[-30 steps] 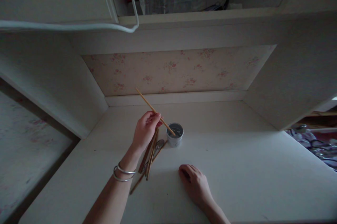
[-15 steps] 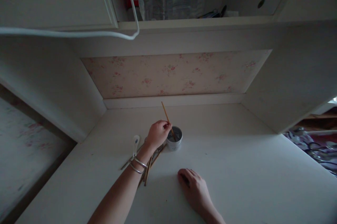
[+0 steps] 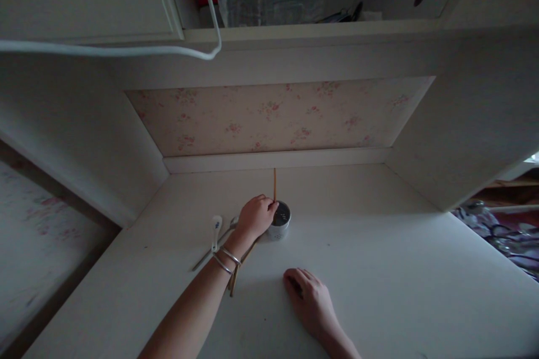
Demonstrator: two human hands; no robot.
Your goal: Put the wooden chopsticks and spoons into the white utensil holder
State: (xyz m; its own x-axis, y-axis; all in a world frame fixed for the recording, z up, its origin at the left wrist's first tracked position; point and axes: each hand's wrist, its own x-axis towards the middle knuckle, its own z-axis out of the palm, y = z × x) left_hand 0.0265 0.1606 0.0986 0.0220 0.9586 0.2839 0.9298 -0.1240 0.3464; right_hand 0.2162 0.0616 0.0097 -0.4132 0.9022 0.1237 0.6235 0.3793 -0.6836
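A thin, light-brown wooden chopstick (image 3: 274, 183) stands nearly upright in a small, round white holder (image 3: 280, 221), its lower end inside the cup and its upper end rising toward the flowered back wall. The holder sits on the white desk, open at the top, dark inside, with small holes in its wall. The left hand (image 3: 256, 217), two metal bangles on its wrist, grips the chopstick just above the holder's rim. More brown chopsticks (image 3: 234, 283) lie flat on the desk under that wrist, partly hidden, pointing toward the holder.
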